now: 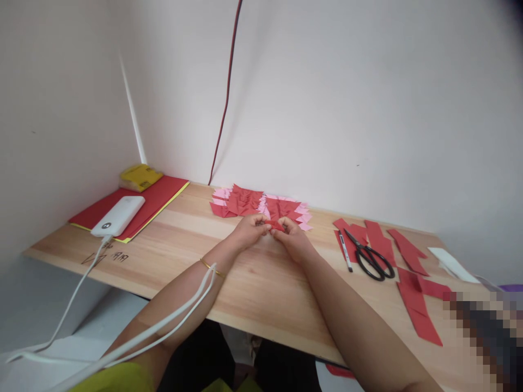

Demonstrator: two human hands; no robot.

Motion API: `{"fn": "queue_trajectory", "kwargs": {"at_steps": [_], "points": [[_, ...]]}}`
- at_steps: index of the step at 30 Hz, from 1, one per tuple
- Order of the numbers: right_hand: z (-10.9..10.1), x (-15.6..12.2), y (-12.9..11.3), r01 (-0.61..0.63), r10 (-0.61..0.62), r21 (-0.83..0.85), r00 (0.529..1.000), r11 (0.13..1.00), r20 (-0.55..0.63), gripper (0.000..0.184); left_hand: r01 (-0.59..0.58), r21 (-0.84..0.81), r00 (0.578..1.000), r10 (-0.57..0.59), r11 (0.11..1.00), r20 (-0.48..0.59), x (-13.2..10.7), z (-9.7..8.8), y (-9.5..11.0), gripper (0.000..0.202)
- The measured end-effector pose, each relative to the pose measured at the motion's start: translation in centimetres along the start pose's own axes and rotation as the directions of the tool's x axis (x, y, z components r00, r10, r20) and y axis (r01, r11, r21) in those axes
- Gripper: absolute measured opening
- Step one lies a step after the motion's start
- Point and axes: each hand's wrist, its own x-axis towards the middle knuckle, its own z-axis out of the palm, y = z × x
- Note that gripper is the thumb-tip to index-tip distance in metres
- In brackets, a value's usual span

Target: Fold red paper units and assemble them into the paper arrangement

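Both my hands meet above the middle of the wooden table [183, 218], pinching a small folded piece of red paper [274, 224] between them. My left hand [250, 231] grips its left end with thumb and fingers. At the other end, my right hand [291, 235] is closed on the same piece. Part of the paper is hidden by my fingers. Just behind my hands lie rows of folded red paper pieces [245, 201] and pink paper pieces [304, 212], with pointed edges, set close together along the wall.
On the right are black-handled scissors [370, 258], a pen [345, 251] and red paper strips [417, 307]. A white power bank [119, 216] with a cable rests on red sheets [163, 198] at left, beside a yellow packet [141, 177]. A white cable [163, 326] crosses my left forearm.
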Motion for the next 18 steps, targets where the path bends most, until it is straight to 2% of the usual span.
{"fn": "queue_trajectory", "kwargs": {"at_steps": [4,8,12,15,18], "points": [[-0.1,0.1,0.5,-0.011,0.005,0.1,0.998,0.995,0.056,0.024,0.016,-0.03,1.0,-0.016,0.999,0.008,-0.2,0.0,0.2,0.015],[-0.2,0.2,0.8,-0.021,0.016,0.117,0.999,0.993,0.04,0.025,0.035,-0.091,0.999,-0.035,0.995,0.004,-0.1,0.1,0.0,0.017],[-0.2,0.4,1.0,-0.011,0.003,0.167,0.999,0.986,0.045,0.028,0.036,-0.176,0.997,-0.047,0.984,-0.059,0.1,0.2,-0.1,0.019],[-0.1,0.5,1.1,-0.002,0.001,0.183,1.0,0.983,0.002,0.026,0.015,-0.203,0.993,-0.038,0.979,-0.112,0.0,0.3,0.3,0.022],[-0.2,0.6,1.2,0.021,-0.009,0.149,0.997,0.989,-0.081,0.024,0.017,-0.222,0.994,-0.041,0.975,-0.103,-0.1,0.4,0.7,0.024]]}}
